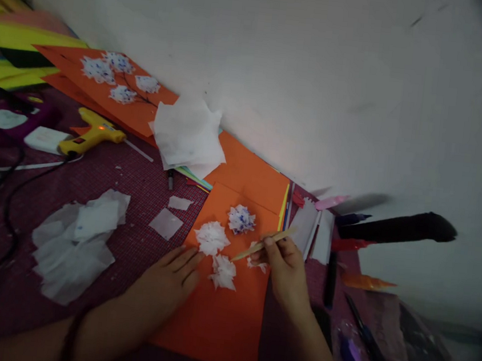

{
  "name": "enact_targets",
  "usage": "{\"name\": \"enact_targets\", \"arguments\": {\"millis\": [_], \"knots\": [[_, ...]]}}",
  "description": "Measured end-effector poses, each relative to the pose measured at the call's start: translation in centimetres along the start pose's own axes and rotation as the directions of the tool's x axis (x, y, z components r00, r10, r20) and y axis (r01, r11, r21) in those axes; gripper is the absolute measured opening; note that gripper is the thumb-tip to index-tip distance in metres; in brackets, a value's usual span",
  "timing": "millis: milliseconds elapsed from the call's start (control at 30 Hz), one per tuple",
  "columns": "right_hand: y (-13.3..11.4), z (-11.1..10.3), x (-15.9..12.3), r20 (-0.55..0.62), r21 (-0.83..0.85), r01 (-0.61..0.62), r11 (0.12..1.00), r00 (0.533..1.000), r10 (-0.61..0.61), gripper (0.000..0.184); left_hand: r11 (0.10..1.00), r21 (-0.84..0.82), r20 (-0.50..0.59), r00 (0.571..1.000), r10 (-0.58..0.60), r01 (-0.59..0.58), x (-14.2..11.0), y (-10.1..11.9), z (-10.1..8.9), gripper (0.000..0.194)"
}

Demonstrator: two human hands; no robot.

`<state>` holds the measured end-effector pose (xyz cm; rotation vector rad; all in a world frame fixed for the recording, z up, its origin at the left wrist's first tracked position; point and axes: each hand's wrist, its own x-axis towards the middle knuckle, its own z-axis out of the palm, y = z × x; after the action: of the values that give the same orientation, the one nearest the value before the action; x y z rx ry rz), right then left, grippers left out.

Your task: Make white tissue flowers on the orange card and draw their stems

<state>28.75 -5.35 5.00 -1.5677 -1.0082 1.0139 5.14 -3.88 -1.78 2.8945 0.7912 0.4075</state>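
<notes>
An orange paper sheet lies on the table with several crumpled white tissue-paper flowers on it. One flower near the top carries blue-purple specks; the tissue flower on the left and the tissue flower below it look plain white. My right hand pinches a pale, pointed wooden stick, its tip down at the lower flower. Another white flower is partly hidden by these fingers. My left hand rests flat on the sheet's left edge, fingers stretched out beside the flowers, holding nothing.
A yellow glue gun with a lit light and black cord lies left. Nearby are a tissue pile and loose tissue squares. A finished-looking flower card leans against the wall. Pens and a black brush stand right.
</notes>
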Motion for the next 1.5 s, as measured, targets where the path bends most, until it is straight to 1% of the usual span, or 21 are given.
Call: {"name": "enact_targets", "arguments": {"millis": [100, 167, 267, 333, 400, 500, 533, 600, 667, 700, 767, 833, 900, 1000, 1067, 1100, 1200, 1300, 1333, 1400, 1500], "knots": [[-0.7, 1.6, -2.4, 0.05, -0.164, 0.191, 0.968, 0.981, -0.185, 0.016, 1.0, 0.007, 0.016, 1.0, -0.004, 0.004, 0.1, 0.1, 0.4, 0.029], [-1.0, 2.9, -3.7, 0.094, -0.296, 0.307, 0.905, 0.952, -0.292, 0.014, 0.999, 0.032, 0.0, 1.0, 0.003, -0.003, 0.1, 0.2, 0.5, 0.03], [-1.0, 4.2, -4.9, 0.141, -0.444, 0.404, 0.8, 0.913, -0.384, 0.013, 0.998, 0.052, -0.025, 0.999, 0.023, -0.022, 0.2, 0.3, -0.1, 0.034], [-0.9, 4.6, -5.5, 0.134, -0.465, 0.452, 0.761, 0.886, -0.444, 0.012, 0.999, -0.035, -0.034, 0.999, 0.016, -0.018, 0.5, 0.2, -1.3, 0.034], [-0.5, 4.6, -6.1, 0.077, -0.45, 0.493, 0.745, 0.852, -0.518, 0.011, 0.975, -0.221, -0.04, 0.998, -0.047, 0.038, 0.7, -0.2, -3.0, 0.025], [0.4, 4.4, -7.3, -0.034, -0.458, 0.527, 0.716, 0.795, -0.606, 0.011, 0.845, -0.503, -0.025, 0.974, -0.223, 0.181, 1.5, -1.3, -5.7, 0.016], [0.8, 4.4, -7.8, -0.043, -0.473, 0.528, 0.705, 0.785, -0.618, 0.011, 0.795, -0.567, -0.014, 0.962, -0.272, 0.217, 1.9, -1.6, -6.4, 0.016], [1.7, 4.5, -8.7, -0.022, -0.505, 0.536, 0.677, 0.776, -0.631, 0.014, 0.706, -0.663, 0.024, 0.95, -0.312, 0.249, 3.0, -2.2, -7.1, 0.014], [2.8, 4.6, -9.4, 0.022, -0.534, 0.549, 0.643, 0.769, -0.638, 0.018, 0.622, -0.741, 0.072, 0.951, -0.302, 0.253, 4.4, -2.4, -6.7, 0.013], [3.2, 4.7, -9.7, 0.047, -0.548, 0.559, 0.622, 0.763, -0.644, 0.019, 0.574, -0.78, 0.09, 0.953, -0.29, 0.249, 5.1, -2.5, -6.1, 0.012], [4.1, 4.9, -9.9, 0.1, -0.576, 0.582, 0.574, 0.747, -0.658, 0.022, 0.447, -0.862, 0.117, 0.952, -0.282, 0.238, 6.2, -2.5, -4.6, 0.009], [4.6, 5.0, -9.9, 0.143, -0.606, 0.604, 0.517, 0.723, -0.676, 0.026, 0.325, -0.915, 0.145, 0.945, -0.292, 0.24, 6.8, -2.6, -3.1, 0.007], [4.8, 4.9, -9.8, 0.173, -0.639, 0.62, 0.455, 0.692, -0.7, 0.03, 0.264, -0.928, 0.18, 0.938, -0.296, 0.261, 6.6, -2.9, -2.2, 0.01], [4.6, 4.9, -9.8, 0.181, -0.687, 0.612, 0.392, 0.666, -0.724, 0.033, 0.191, -0.922, 0.291, 0.928, -0.233, 0.337, 5.6, -3.8, -2.2, 0.015], [4.3, 4.8, -9.9, 0.169, -0.713, 0.593, 0.374, 0.663, -0.729, 0.033, 0.134, -0.918, 0.355, 0.923, -0.148, 0.374, 5.0, -4.4, -2.7, 0.018], [4.2, 4.8, -9.9, 0.164, -0.724, 0.584, 0.367, 0.663, -0.731, 0.032, 0.12, -0.918, 0.366, 0.925, -0.105, 0.377, 4.8, -4.6, -2.9, 0.019], [4.2, 4.6, -10.0, 0.141, -0.747, 0.559, 0.36, 0.662, -0.736, 0.028, 0.155, -0.919, 0.361, 0.932, -0.038, 0.362, 4.8, -4.7, -3.0, 0.018], [4.4, 4.6, -10.1, 0.107, -0.757, 0.533, 0.378, 0.672, -0.733, 0.026, 0.241, -0.904, 0.352, 0.935, -0.053, 0.354, 5.3, -4.3, -2.2, 0.015], [4.4, 4.6, -10.0, 0.097, -0.758, 0.527, 0.384, 0.674, -0.732, 0.026, 0.3, -0.89, 0.338, 0.938, -0.075, 0.344, 5.4, -4.1, -1.9, 0.015], [4.6, 4.5, -10.0, 0.081, -0.753, 0.527, 0.395, 0.669, -0.739, 0.025, 0.452, -0.829, 0.291, 0.944, -0.153, 0.329, 5.5, -3.7, -1.6, 0.015], [4.7, 4.4, -9.8, 0.068, -0.739, 0.538, 0.406, 0.659, -0.749, 0.024, 0.64, -0.682, 0.203, 0.933, -0.299, 0.353, 5.2, -2.7, -2.5, 0.012]]}}
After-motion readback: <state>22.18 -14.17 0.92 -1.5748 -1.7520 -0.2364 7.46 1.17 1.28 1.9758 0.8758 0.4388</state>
